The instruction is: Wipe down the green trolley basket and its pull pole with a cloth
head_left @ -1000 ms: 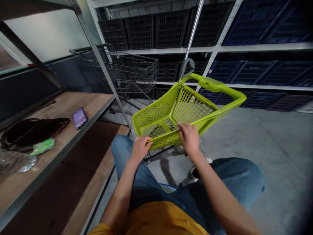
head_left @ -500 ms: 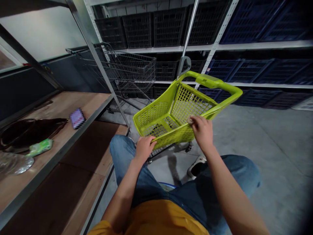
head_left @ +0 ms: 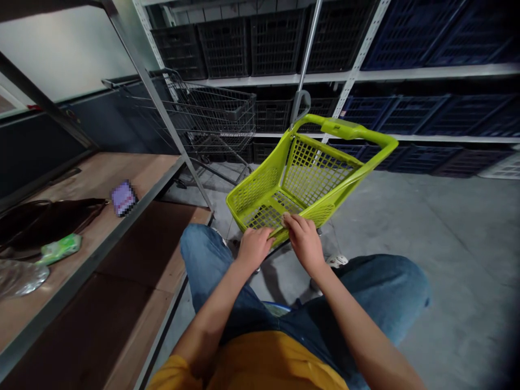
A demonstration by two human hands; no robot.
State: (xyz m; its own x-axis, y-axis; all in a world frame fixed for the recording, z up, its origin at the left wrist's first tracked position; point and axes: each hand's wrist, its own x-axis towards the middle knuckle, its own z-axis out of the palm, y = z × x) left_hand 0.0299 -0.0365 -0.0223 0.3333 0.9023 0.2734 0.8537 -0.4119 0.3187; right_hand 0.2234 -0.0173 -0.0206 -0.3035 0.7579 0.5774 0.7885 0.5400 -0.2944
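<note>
A lime-green plastic shopping cart (head_left: 341, 187) with a grid-patterned basket stands in front of me, turned at an angle. My left hand (head_left: 255, 246) is closed over the rim of its near side, towards the left end. Just right of it, my right hand (head_left: 304, 238) is at the same rim, with the fingers pinched together. A small pale beige piece (head_left: 285, 220) shows at those fingertips, mostly hidden; it could be a cloth or sponge, but its kind is unclear. Inside, the basket's latticed floor is visible.
On my left is a wooden-topped shelf (head_left: 95, 173) bearing a dark bag (head_left: 77, 214), a green packet (head_left: 60, 249) and clear plastic (head_left: 24, 276). Behind the green cart stand a grey wire cart (head_left: 219, 111), black crates (head_left: 278, 43) and blue crates (head_left: 422, 116) on racks.
My right hand has slid left and nearer along the rim, close to my left hand. The cart has turned slightly, and my left hand, still on the rim, has shifted a little right.
</note>
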